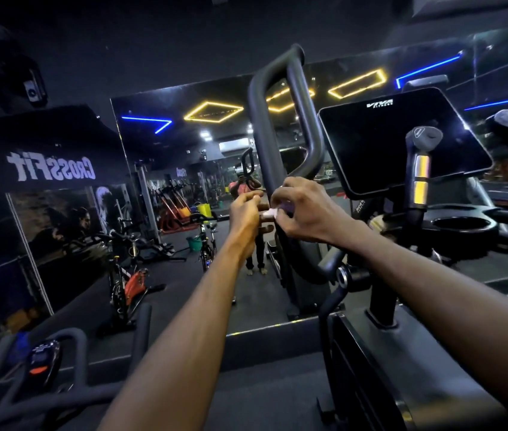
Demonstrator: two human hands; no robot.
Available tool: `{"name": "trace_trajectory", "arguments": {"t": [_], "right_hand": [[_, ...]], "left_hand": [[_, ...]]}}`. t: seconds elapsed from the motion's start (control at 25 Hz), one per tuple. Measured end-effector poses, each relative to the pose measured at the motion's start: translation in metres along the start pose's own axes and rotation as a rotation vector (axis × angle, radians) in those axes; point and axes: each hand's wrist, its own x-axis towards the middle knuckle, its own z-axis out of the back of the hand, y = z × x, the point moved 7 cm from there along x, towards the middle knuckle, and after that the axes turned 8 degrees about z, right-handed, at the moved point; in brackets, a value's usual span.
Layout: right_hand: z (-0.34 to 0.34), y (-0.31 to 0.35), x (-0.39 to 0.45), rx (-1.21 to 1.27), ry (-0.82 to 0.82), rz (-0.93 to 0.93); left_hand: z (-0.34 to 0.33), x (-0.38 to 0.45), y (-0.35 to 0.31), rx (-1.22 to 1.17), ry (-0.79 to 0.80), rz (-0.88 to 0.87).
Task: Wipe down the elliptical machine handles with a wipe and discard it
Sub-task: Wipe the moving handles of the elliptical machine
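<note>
Both forearms reach out; left hand and right hand pinch wipe between them, against handle.

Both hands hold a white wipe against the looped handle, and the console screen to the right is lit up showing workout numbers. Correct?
Not quite: in the head view the screen is dark, showing only a logo. Both hands, left and right, do hold the wipe at the handle.

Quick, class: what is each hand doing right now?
Left hand: fingers curled, pinching the wipe.
Right hand: also pinching the wipe, beside the handle.

Small white wipe crumpled against dark looped elliptical handle, low on upright bar.
</note>
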Motion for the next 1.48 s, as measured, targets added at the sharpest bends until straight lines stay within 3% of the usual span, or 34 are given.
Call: {"name": "trace_trajectory", "arguments": {"t": [0.16,0.36,0.56,0.68,0.88,1.08,1.32,1.48], "right_hand": [[-0.013,0.005,-0.06,0.097,-0.101,-0.083],[-0.009,0.008,-0.063,0.098,-0.208,-0.175],[-0.021,0.019,-0.135,0.105,-0.293,-0.333],[-0.013,0.016,-0.108,0.188,-0.383,-0.436],[-0.04,-0.003,-0.14,0.369,-0.284,-0.712],[-0.034,0.002,-0.101,0.468,-0.332,-0.648],[-0.056,-0.024,-0.166,0.38,-0.184,-0.682],[-0.055,-0.009,-0.151,0.44,-0.268,-0.643]], "left_hand": [[-0.007,-0.009,0.014,-0.045,0.11,0.13],[-0.023,-0.017,0.014,-0.08,0.08,0.039],[-0.026,-0.022,0.025,-0.096,0.054,0.004],[-0.031,-0.026,0.024,-0.167,0.002,-0.031],[-0.034,-0.009,0.045,-0.182,-0.045,-0.087],[-0.032,0.053,0.092,-0.232,-0.094,-0.096],[-0.039,-0.006,0.054,-0.266,-0.069,-0.117],[-0.036,-0.007,0.06,-0.35,-0.1,-0.077]]}}
